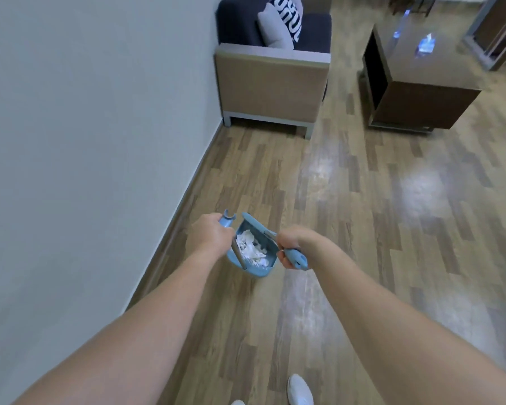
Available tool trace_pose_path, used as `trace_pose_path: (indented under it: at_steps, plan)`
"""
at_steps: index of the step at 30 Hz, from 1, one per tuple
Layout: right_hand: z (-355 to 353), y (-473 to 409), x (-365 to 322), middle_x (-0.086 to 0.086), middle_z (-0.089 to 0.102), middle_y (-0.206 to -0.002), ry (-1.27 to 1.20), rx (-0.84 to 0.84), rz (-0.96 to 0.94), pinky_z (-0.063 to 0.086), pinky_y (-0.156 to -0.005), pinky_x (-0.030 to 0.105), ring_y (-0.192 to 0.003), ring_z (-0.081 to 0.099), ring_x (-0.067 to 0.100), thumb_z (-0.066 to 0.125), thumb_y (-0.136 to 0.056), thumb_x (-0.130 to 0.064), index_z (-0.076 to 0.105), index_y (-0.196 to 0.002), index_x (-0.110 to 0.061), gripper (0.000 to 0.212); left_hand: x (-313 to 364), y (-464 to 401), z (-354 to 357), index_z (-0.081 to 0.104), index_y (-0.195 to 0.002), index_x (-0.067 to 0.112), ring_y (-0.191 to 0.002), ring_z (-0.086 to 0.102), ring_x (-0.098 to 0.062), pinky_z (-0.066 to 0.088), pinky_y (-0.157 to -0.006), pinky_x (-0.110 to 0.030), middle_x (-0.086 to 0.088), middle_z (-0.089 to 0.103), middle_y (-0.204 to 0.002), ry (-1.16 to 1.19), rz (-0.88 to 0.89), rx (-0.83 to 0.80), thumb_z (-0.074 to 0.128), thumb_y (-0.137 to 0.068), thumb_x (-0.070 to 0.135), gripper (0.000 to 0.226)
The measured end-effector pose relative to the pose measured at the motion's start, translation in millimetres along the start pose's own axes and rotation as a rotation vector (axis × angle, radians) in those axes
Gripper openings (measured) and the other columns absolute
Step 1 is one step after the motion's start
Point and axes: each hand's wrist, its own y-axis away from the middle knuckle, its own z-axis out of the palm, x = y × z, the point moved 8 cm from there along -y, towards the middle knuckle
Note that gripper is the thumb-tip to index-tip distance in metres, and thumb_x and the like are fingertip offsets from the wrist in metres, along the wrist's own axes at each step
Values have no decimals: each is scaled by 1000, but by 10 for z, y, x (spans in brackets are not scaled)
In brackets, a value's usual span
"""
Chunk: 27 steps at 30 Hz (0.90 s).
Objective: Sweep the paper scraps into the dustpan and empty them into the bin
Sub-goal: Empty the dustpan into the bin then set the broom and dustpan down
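Observation:
A blue dustpan hangs below my hands, above the wooden floor near the wall. White crumpled paper scraps lie inside it. My left hand grips the blue top of the dustpan's handle, and a metal rod runs from it down into the pan. My right hand is closed on the blue grip of the broom handle. The broom's blue head rests at the far rim of the pan. No bin is in view.
A grey wall with a skirting board runs along the left. A beige sofa with cushions stands ahead against the wall. A dark wooden coffee table sits at the upper right. My white shoes show at the bottom edge.

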Motion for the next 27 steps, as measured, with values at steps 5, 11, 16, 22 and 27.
trace_pose_path:
  at_steps: [5,11,16,22,27]
  plan:
    - [241,53,-340,7,43,-63,195,-58,-69,34,-36,12,-47,42,14,28,-87,0,43,-75,-6,21,-181,93,-399,59,-69,17,-53,49,-16,35,-49,-24,4,54,-60,56,-110,116,55,-80,13,13]
    - [652,131,-644,5,43,-69,466,-196,-163,39,-32,13,-55,44,14,39,-93,-3,38,-67,-11,27,-498,367,-715,63,-72,16,-57,50,-21,35,-50,-24,3,55,-60,240,-301,274,54,-80,13,12]
    - [972,274,-836,14,49,-71,660,-264,-198,46,-62,24,-66,51,21,33,-88,3,46,-68,-1,24,-661,592,-928,71,-85,15,-63,56,-23,41,-56,-26,-3,66,-74,372,-423,384,53,-80,11,19]
    - [1322,552,-844,15,47,-82,715,-358,-195,38,-32,11,-58,46,18,31,-88,4,43,-74,-2,19,-907,946,-1179,70,-84,13,-57,54,-18,39,-52,-23,-2,63,-71,386,-534,479,55,-81,10,15]
    - [1555,794,-846,14,46,-77,784,-386,-204,37,-31,10,-54,44,19,31,-87,3,42,-75,-4,18,-1053,1151,-1352,69,-86,13,-57,54,-15,38,-50,-23,-2,62,-73,429,-595,533,55,-83,8,15]
